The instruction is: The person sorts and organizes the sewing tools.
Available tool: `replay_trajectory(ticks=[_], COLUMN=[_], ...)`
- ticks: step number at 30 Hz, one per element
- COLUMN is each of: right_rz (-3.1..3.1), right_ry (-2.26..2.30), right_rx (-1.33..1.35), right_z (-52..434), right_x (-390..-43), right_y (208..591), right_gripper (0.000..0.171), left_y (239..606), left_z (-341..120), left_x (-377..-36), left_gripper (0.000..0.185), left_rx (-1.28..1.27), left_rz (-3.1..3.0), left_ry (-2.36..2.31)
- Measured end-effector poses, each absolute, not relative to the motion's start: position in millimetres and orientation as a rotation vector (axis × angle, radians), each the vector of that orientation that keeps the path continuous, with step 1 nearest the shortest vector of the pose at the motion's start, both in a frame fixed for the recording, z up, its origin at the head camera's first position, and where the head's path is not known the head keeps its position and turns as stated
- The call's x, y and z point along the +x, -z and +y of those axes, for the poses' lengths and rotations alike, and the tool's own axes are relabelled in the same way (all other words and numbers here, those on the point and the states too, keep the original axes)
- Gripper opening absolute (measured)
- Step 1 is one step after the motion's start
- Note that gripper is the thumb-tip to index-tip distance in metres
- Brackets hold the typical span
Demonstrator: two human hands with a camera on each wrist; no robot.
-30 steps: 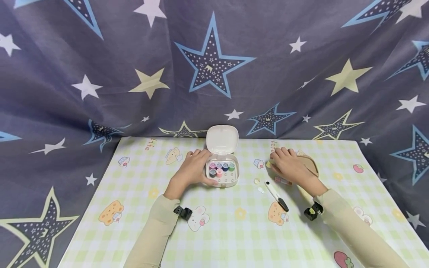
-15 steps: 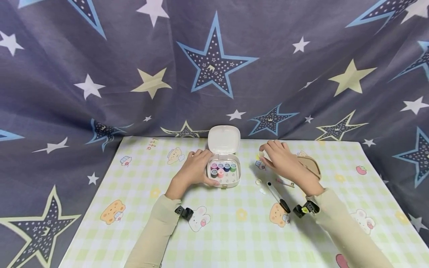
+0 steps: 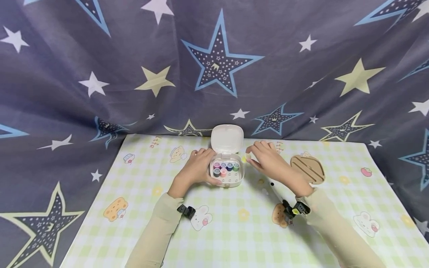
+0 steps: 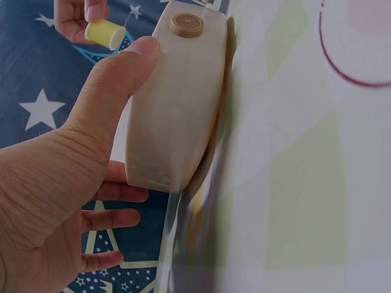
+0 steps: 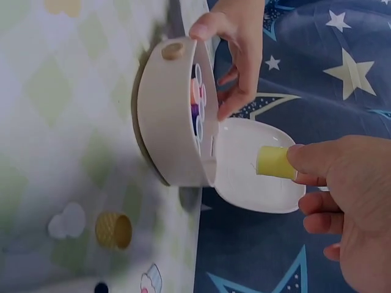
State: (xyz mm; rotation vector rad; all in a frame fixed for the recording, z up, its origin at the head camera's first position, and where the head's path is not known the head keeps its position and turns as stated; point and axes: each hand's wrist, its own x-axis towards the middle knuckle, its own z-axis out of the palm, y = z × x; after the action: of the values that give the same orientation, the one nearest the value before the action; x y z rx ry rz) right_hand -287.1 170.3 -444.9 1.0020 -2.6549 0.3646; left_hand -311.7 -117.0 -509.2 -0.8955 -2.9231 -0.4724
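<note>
Since a moment ago the right hand (image 3: 272,164) has come over from the wooden stand (image 3: 307,169) to just right of the open sewing box (image 3: 226,173), its fingers (image 5: 307,160) pinched on a yellow thread spool (image 5: 274,162) held above the worktop (image 3: 140,208) beside the box's raised lid (image 3: 226,138). On the box's other side, the left hand (image 3: 195,170) grips it, thumb and fingers clamped round its wall.

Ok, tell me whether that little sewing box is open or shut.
Open. The sewing box has its white lid hinged up at the back, and the coloured thread spools inside show from above.
</note>
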Motion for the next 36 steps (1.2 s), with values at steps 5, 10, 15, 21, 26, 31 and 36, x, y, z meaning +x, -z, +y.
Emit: replay_trajectory(ticks=[5,10,15,21,26,31,36], right_rz=[-2.626,-2.633,-2.647,-2.674,-2.672,-2.682,-2.711], right_ry=[-0.369,-0.385,-0.39,-0.377,-0.36,-0.342,-0.313], right_rx=[1.042,1.079,1.092,1.096,1.116,1.136,1.148], right_z=[160.0,149.8,143.2,136.3,133.6,131.6,129.8], right_x=[-288.1,-288.7,-288.3,-286.2,-286.0,-285.5,-286.5], right_y=[449.7,455.3,460.9,467.6,471.9,474.5,477.1], right_gripper=[0.021,0.021,0.02,0.02,0.019,0.018,0.017], left_y=[510.5,511.3,511.2,510.9,510.5,509.4,508.1], left_z=[-116.8,-117.1,-116.7,-117.4,-116.4,-115.7,-116.0], left_x=[-312.3,-312.3,-313.7,-313.7,-314.4,-313.8,-313.2], left_gripper=[0.112,0.111,0.109,0.11,0.11,0.112,0.112], left_rx=[-0.893,-0.892,-0.899,-0.895,-0.886,-0.884,-0.879], left_rz=[-2.925,-2.915,-2.907,-2.921,-2.942,-2.946,-2.954], left_ry=[0.456,0.461,0.469,0.466,0.465,0.465,0.469])
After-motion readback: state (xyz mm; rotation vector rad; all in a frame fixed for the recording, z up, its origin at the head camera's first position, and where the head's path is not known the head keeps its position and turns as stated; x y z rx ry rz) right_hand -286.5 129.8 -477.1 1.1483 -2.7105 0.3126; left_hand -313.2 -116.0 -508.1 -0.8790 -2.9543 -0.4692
